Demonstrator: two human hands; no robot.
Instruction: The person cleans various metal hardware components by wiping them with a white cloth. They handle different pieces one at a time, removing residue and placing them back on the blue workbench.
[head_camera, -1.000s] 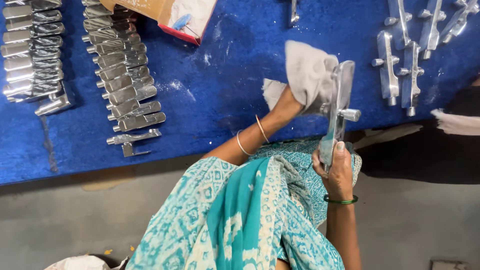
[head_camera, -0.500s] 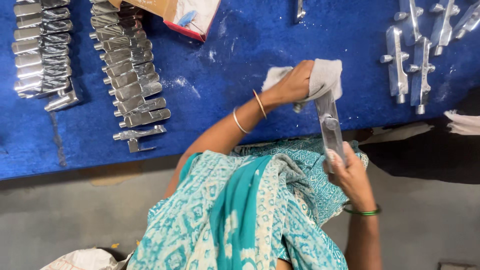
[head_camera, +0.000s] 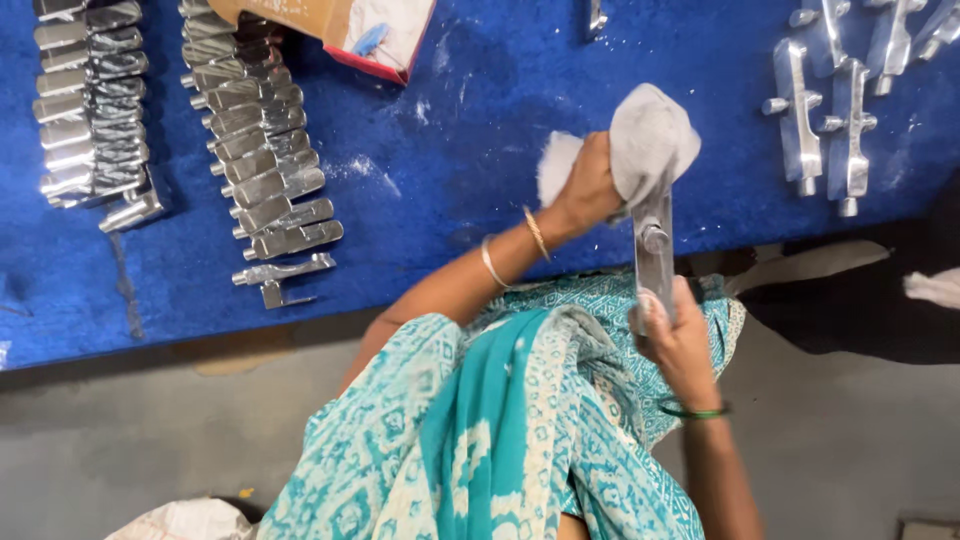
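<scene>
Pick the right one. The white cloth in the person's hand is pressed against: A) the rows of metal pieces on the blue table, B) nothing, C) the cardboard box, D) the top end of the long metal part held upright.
D: the left hand presses the white cloth onto the top end of the long metal part, which the right hand grips at its lower end.

One camera only, worn on the head and facing almost straight down. It looks over the person's own shoulder and turquoise patterned clothing (head_camera: 480, 430), which fill the lower middle of the picture close to the lens. The blue table (head_camera: 450, 150) spans the upper half, its near edge running slightly slanted across the middle; grey floor (head_camera: 150, 440) shows below. The hands sit at arm's length.
</scene>
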